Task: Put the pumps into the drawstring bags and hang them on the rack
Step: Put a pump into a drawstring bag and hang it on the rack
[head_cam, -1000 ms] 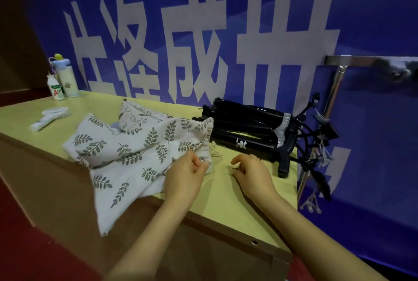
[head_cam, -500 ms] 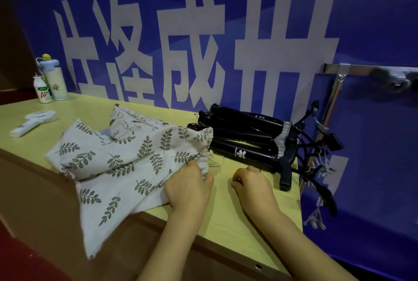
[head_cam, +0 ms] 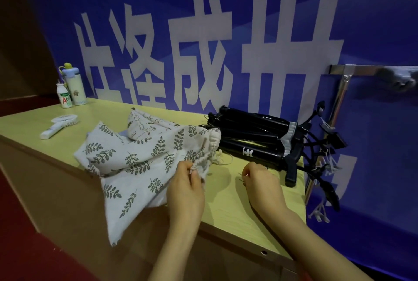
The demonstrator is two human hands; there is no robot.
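At the near edge of the table (head_cam: 226,210), a thumb-and-forefinger pinch by the left hand (head_cam: 185,190) on the gathered mouth of the leaf-print drawstring bag (head_cam: 135,158), where half a second ago only a hand laid over the cloth. Likely the start of opening the bag: hem lifted a little, mouth not yet spread. Forearm reaching in low from the near side. Just to the right, hardly moved over the last second, the right hand (head_cam: 262,184), knuckles up on the tabletop, fingers curled toward the thumb; impossible to tell whether pinching the thin cord trailing from the bag. Farther back and right, near that hand but untouched, the black pumps (head_cam: 251,138) heaped on the table, none bagged. Beyond, at far right, the metal rack (head_cam: 343,90), no bag on the part in view. At far left, two bottles (head_cam: 74,86).
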